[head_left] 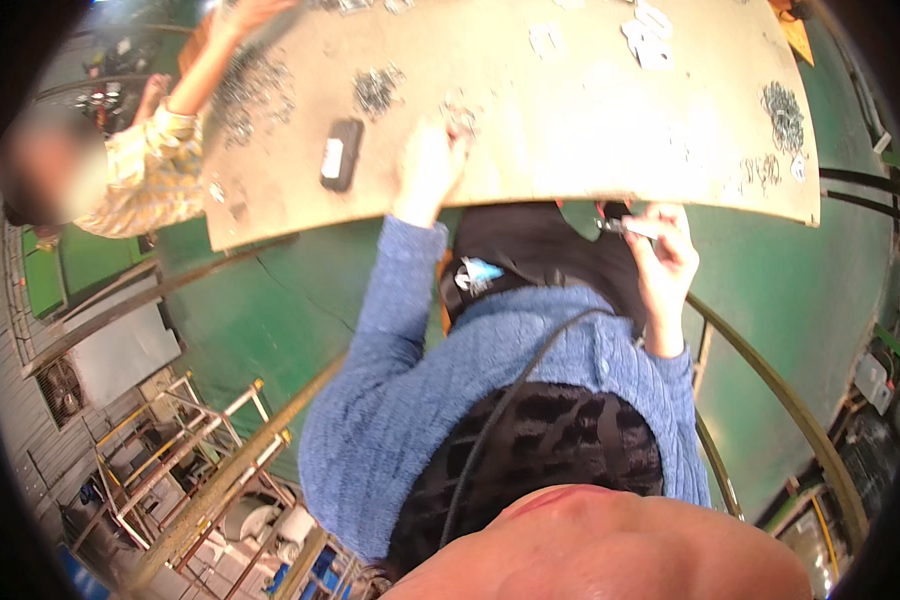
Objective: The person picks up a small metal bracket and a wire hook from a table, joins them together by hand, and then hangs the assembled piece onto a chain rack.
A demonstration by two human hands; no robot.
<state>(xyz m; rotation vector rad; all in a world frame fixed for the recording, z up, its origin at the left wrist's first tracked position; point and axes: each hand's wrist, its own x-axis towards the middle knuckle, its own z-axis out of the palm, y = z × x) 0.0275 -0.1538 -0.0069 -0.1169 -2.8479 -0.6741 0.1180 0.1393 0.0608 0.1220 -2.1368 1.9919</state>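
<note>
- I see the small silvery metal piece just off the near edge of the table, above the lap; the right hand pinches it between thumb and fingers.
- The left hand rests on the table with its fingers curled, tips at a sparse cluster of small metal parts; I cannot tell whether it grips any of them.
- I judge the metal piece light and stiff, unlikely to be crushed by a fingertip pinch, though smooth metal could slip or twist.
- I would take it by the end nearer the palm, as the right hand does, leaving the far end free; its exact shape is too small for me to read.
- The loose parts look thin and light, and may snag on one another; I would pick a single one by its edge, fingertips only.
</note>
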